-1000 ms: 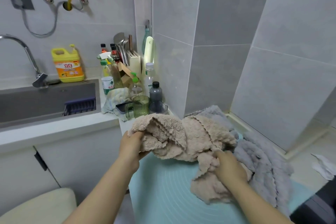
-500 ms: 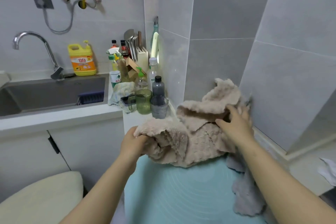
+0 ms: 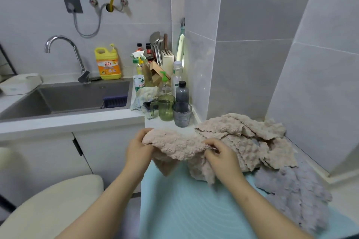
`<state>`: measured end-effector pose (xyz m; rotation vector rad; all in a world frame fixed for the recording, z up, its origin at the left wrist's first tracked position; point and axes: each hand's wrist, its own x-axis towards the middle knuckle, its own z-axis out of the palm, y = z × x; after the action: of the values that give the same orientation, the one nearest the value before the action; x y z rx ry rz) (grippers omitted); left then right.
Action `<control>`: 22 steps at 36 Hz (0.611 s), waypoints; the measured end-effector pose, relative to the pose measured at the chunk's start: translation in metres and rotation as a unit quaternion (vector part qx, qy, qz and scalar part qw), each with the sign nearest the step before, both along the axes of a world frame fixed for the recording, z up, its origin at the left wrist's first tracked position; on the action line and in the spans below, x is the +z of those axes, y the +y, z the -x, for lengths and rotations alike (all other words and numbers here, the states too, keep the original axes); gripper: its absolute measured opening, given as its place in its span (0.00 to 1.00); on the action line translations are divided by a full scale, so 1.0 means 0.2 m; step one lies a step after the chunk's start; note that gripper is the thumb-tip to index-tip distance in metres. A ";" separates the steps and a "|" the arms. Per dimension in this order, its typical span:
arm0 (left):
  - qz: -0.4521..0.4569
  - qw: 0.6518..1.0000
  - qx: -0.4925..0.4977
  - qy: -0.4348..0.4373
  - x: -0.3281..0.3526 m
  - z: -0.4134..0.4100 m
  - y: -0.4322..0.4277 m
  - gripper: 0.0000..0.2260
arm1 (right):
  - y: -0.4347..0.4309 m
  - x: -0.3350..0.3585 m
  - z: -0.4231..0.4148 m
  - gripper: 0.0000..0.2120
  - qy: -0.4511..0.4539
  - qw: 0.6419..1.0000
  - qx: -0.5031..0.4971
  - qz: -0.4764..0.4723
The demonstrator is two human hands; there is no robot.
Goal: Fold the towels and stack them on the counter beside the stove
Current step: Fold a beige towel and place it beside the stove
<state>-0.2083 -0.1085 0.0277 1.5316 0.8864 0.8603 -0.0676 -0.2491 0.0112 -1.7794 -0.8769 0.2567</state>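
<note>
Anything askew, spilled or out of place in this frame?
Nothing spilled or damaged. The grey towel lies crumpled, unfolded, at the right edge of the blue mat, while both hands, left and right, hold the beige towel.

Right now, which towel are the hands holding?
The beige towel. Both the left hand and right hand grip its edge. The grey towel lies untouched on the right.

Our left hand (image 3: 138, 152) and right hand (image 3: 223, 158) reach forward on bare forearms, fingers curled closed, pinching fabric.
</note>
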 end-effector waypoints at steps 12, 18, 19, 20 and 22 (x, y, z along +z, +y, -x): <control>-0.145 0.828 -0.355 0.409 -0.28 0.19 0.08 0.14 | -0.04 -0.15 -0.01 0.11 -0.008 0.884 0.291 0.367; 0.091 0.894 -0.335 0.282 -0.29 0.22 0.07 0.21 | -0.05 -0.28 0.01 0.13 0.142 0.947 0.128 0.259; 0.105 0.924 -0.271 0.249 -0.30 0.20 0.07 0.21 | -0.04 -0.30 0.02 0.12 0.098 0.962 0.079 0.242; 0.091 0.947 -0.203 0.233 -0.33 0.18 0.07 0.17 | -0.03 -0.31 0.02 0.10 0.059 0.970 0.045 0.230; 0.022 0.962 -0.079 0.261 -0.37 0.15 0.07 0.08 | -0.01 -0.33 0.06 0.05 -0.007 0.975 0.039 0.220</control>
<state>-0.2377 -0.0942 -0.0458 1.7968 1.1290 0.3162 -0.0801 -0.2511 -0.0542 -2.1580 -0.9530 0.5215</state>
